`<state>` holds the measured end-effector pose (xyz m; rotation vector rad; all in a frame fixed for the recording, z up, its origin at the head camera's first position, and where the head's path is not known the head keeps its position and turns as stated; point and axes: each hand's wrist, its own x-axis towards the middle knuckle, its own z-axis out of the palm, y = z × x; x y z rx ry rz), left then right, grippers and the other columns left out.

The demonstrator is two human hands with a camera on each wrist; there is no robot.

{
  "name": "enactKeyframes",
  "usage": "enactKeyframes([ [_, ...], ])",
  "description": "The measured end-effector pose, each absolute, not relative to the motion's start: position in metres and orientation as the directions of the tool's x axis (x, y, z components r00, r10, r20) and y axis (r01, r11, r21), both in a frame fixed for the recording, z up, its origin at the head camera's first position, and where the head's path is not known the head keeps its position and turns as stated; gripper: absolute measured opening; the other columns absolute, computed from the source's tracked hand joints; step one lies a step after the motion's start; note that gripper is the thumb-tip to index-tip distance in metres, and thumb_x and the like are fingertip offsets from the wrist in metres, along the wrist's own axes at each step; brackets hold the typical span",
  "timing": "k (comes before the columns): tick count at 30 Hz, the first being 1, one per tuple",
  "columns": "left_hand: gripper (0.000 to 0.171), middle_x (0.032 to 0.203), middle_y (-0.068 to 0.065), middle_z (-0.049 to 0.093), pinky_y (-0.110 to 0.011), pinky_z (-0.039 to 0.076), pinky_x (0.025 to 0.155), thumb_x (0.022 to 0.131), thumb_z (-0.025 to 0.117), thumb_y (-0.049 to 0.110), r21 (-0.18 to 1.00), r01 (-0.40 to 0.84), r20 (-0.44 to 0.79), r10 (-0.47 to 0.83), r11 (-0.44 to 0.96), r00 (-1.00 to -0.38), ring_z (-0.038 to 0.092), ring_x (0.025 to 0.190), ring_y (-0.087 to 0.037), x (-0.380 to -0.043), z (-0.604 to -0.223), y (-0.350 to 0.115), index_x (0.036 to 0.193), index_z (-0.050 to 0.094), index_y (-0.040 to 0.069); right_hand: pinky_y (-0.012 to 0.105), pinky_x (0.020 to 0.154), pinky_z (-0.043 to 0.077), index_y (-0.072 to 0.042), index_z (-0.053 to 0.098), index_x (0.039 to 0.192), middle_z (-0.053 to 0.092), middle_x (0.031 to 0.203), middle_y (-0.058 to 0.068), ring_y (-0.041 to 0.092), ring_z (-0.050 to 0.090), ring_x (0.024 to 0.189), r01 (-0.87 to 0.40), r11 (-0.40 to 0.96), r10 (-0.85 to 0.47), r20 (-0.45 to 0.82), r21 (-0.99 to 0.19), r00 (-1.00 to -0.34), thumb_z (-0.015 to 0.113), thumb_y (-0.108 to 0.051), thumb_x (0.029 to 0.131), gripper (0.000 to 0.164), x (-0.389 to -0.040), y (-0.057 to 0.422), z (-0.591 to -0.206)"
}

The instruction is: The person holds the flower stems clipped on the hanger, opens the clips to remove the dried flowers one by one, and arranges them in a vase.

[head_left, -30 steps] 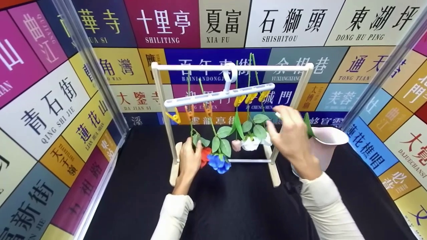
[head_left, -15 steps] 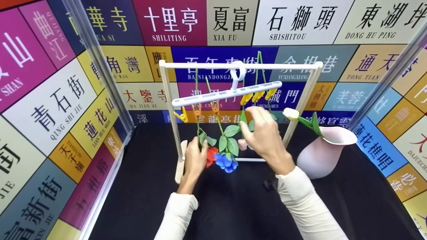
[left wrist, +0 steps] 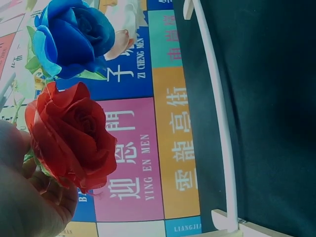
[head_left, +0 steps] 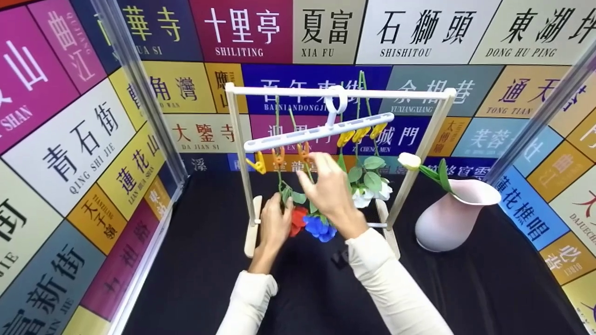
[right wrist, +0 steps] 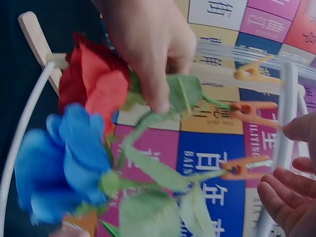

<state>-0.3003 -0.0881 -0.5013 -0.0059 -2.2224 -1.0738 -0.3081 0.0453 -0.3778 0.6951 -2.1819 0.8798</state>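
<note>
My left hand (head_left: 274, 221) grips the stem of a red rose (left wrist: 74, 138) just behind its bloom, among the leaves. The rose hangs head down from an orange clothespin (right wrist: 254, 113) on a white clip hanger (head_left: 321, 132). Beside it a blue rose (head_left: 319, 228) hangs from a second orange clothespin (right wrist: 247, 168). My right hand (head_left: 330, 190) is raised in front of these stems, holding nothing. In the right wrist view its thumb and spread fingers (right wrist: 281, 197) are close to the hanger bar and the orange clothespins.
The hanger hooks over a wooden rack (head_left: 433, 135). White roses (head_left: 363, 197) hang on its right side from yellow clothespins (head_left: 361, 135); a yellow clothespin (head_left: 259, 163) without a flower is at the left end. A pale pink vase (head_left: 442, 218) holding a white tulip (head_left: 409, 161) stands right.
My right hand has moved left from beside the vase, past the white roses, to the orange clothespins. My left hand stays at the red rose. The view has shifted slightly.
</note>
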Motion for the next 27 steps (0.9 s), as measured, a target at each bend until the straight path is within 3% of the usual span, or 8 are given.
enactKeyframes([
  [9, 0.015, 0.081, -0.015, 0.063, -0.049, 0.049, 0.072, 0.095, 0.061, 0.019, 0.721, 0.268, 0.528, -0.255, 0.639, -0.810, 0.063, 0.081, -0.036, -0.300, -0.501, -0.089, 0.091, 0.063, 0.004, 0.036, 0.081, 0.055, 0.000, 0.063, 0.116, 0.067, 0.108, 0.015, 0.027, 0.066, 0.089, -0.653, 0.604, -0.156, 0.736, -0.457, -0.659, 0.076, -0.021, 0.086, 0.039, -0.318, 0.015, -0.388],
  [16, 0.017, 0.076, -0.012, 0.059, -0.048, 0.048, 0.070, 0.092, 0.064, 0.018, 0.731, 0.293, 0.531, -0.244, 0.617, -0.812, 0.061, 0.076, -0.033, -0.297, -0.501, -0.087, 0.080, 0.057, 0.008, 0.037, 0.079, 0.056, -0.001, 0.063, 0.116, 0.068, 0.108, 0.014, 0.027, 0.067, 0.089, -0.635, 0.594, -0.101, 0.737, -0.494, -0.668, 0.077, -0.025, 0.087, 0.040, -0.322, -0.002, -0.389],
  [27, 0.018, 0.074, -0.008, 0.056, -0.044, 0.048, 0.068, 0.090, 0.065, 0.016, 0.711, 0.306, 0.546, -0.224, 0.633, -0.807, 0.058, 0.073, -0.029, -0.296, -0.503, -0.089, 0.076, 0.054, 0.011, 0.030, 0.068, 0.053, -0.003, 0.065, 0.102, 0.065, 0.089, 0.007, 0.019, 0.063, 0.075, -0.597, 0.583, -0.028, 0.720, -0.551, -0.693, 0.077, -0.022, 0.087, 0.027, -0.326, -0.015, -0.390],
])
